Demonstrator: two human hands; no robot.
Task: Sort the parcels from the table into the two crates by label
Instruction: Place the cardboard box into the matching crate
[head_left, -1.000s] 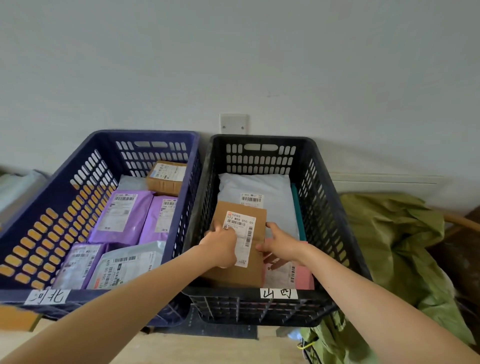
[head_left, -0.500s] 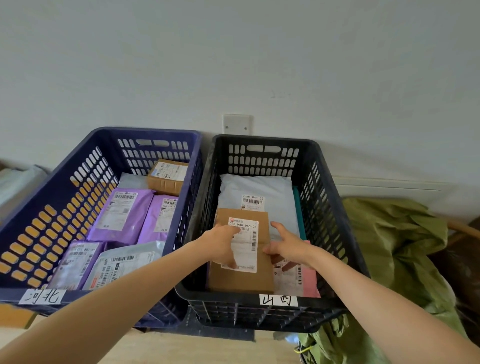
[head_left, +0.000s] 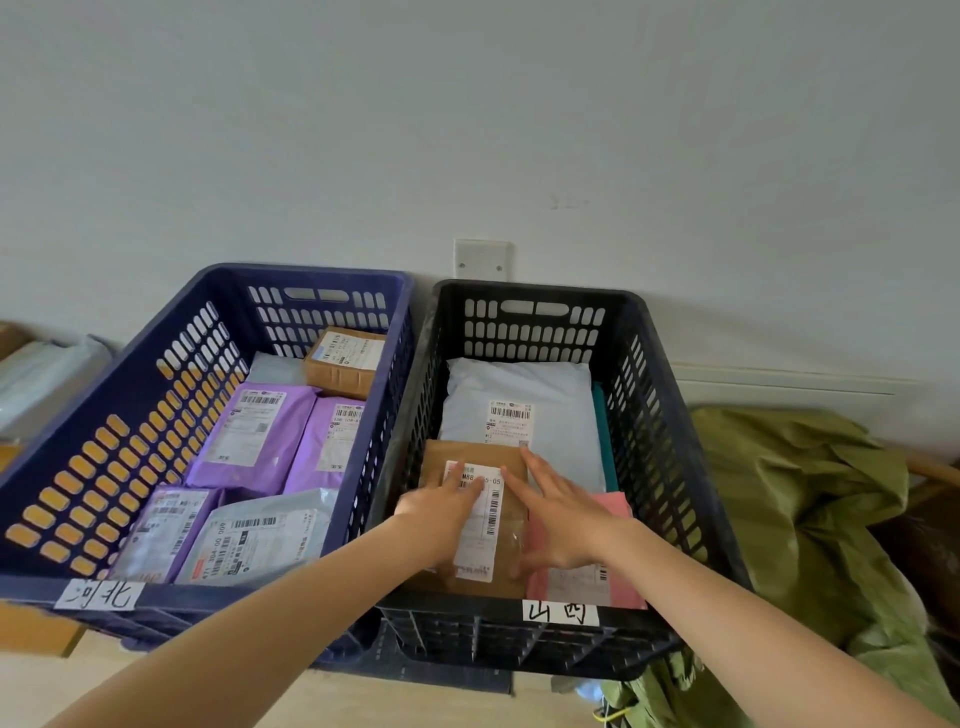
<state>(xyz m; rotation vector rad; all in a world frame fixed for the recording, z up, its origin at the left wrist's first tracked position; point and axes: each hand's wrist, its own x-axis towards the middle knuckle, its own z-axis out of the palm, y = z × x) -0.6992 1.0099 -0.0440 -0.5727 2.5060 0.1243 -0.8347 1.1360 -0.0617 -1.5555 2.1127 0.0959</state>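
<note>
Parcel (head_left: 483, 451) lies at the black crate's (head_left: 641, 338) near end, with the left hand (head_left: 447, 514) and right hand (head_left: 563, 525) pressing it, fingers straight. It overlaps the white bag (head_left: 561, 395) deeper in the crate, so it may tilt once let go.

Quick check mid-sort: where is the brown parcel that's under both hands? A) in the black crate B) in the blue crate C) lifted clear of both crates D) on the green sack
A: the brown parcel lies flat inside the black crate, with the left hand and right hand resting open on top of it.
</note>
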